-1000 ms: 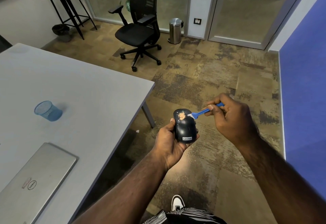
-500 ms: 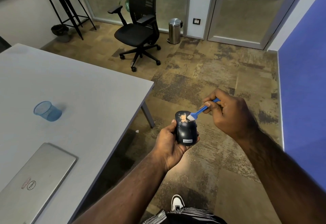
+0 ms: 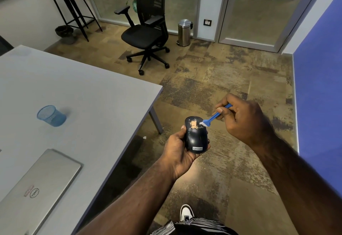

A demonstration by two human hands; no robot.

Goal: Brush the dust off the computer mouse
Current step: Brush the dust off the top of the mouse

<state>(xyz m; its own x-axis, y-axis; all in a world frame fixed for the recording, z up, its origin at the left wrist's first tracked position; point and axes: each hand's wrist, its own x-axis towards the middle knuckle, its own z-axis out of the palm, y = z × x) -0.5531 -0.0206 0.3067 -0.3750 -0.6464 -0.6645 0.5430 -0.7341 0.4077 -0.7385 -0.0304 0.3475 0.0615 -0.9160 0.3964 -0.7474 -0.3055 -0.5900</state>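
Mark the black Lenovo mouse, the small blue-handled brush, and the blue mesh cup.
black Lenovo mouse (image 3: 196,139): head view, middle of its top shell.
small blue-handled brush (image 3: 210,120): head view, on the handle near the bristles.
blue mesh cup (image 3: 52,116): head view, on its side wall.

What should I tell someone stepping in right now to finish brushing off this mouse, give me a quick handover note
Left hand: grips the black computer mouse from below, held up over the floor beside the table, top side facing up.
Right hand: pinches the handle of the small blue brush, bristles at the mouse's front right edge, right next to the dust.
Done: brush is in position; some specks are scattered around the patch.
Left: the orange dust patch is still on the front of the mouse. Sweep it off, probably away from the table so it does not land on the closed laptop.
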